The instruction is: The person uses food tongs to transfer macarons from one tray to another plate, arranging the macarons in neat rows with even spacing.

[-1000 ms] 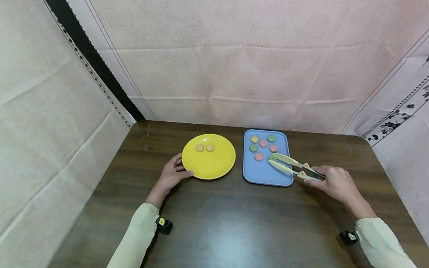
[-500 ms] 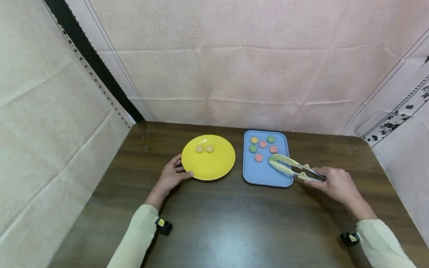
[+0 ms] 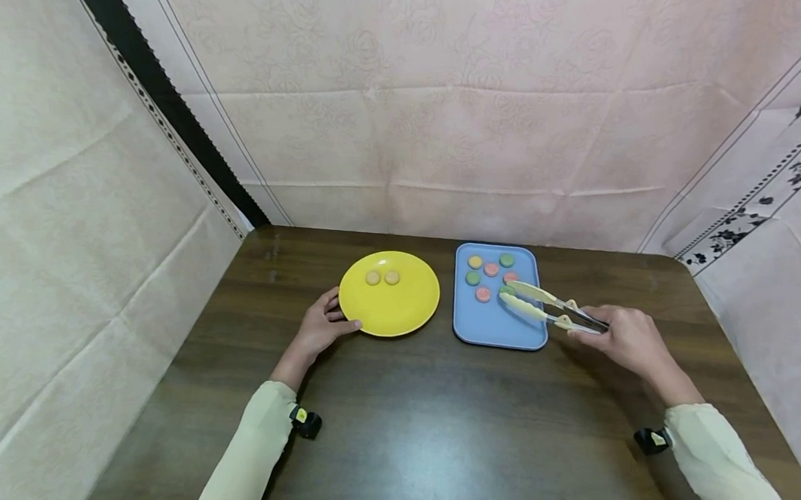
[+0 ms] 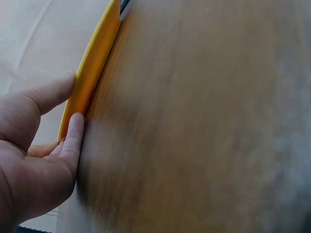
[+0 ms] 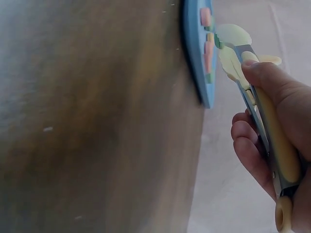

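Right hand (image 3: 626, 340) grasping a pair of tongs (image 5: 269, 119), their handles yellow, metal arms slim and tips pale yellow and broad. A small, round green disc (image 3: 507, 290) shows at the tips, over the blue tray (image 3: 479, 325), partly hidden; whether it is clamped cannot be told. Left hand (image 3: 323, 323) grasping the rim of a glossy yellow plate (image 3: 390, 311), which bears two beige discs (image 3: 382, 278).
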`<state>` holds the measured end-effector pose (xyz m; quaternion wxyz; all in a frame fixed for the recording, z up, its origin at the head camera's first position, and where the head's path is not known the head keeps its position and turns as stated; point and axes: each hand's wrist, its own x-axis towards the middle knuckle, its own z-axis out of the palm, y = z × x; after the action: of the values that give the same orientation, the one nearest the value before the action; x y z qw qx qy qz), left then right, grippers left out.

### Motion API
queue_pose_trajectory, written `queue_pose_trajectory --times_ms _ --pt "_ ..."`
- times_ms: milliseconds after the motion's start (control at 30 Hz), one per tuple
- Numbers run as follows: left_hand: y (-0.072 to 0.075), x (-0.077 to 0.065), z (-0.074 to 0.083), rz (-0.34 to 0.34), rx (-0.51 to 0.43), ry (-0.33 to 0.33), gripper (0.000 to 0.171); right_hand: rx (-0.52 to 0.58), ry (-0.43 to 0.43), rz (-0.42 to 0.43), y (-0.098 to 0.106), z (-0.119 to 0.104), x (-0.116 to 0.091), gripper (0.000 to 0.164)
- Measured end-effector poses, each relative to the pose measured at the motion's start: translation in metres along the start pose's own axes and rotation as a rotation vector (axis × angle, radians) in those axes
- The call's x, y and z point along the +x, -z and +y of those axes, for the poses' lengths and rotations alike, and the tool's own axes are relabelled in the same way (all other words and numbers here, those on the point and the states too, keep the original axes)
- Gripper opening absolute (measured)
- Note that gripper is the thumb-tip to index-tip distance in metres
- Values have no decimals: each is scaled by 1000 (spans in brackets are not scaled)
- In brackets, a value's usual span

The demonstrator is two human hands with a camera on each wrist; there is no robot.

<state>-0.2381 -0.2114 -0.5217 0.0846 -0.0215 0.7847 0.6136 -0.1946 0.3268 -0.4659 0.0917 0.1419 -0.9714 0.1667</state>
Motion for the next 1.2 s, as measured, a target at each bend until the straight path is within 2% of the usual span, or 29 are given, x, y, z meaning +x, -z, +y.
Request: queue_pose_trajectory --times_ms 233,633,967,1200 --pt "0 0 -1 3 2 4 93 -1 57 46 7 -14 16 55" --pt "0 -3 -1 9 12 16 93 47 154 70 7 -50 59 52" --pt "2 0 0 12 8 11 92 97 185 8 -9 -79 92 56" --pt "1 -1 0 13 14 22 92 94 209 -26 -27 -96 110 68"
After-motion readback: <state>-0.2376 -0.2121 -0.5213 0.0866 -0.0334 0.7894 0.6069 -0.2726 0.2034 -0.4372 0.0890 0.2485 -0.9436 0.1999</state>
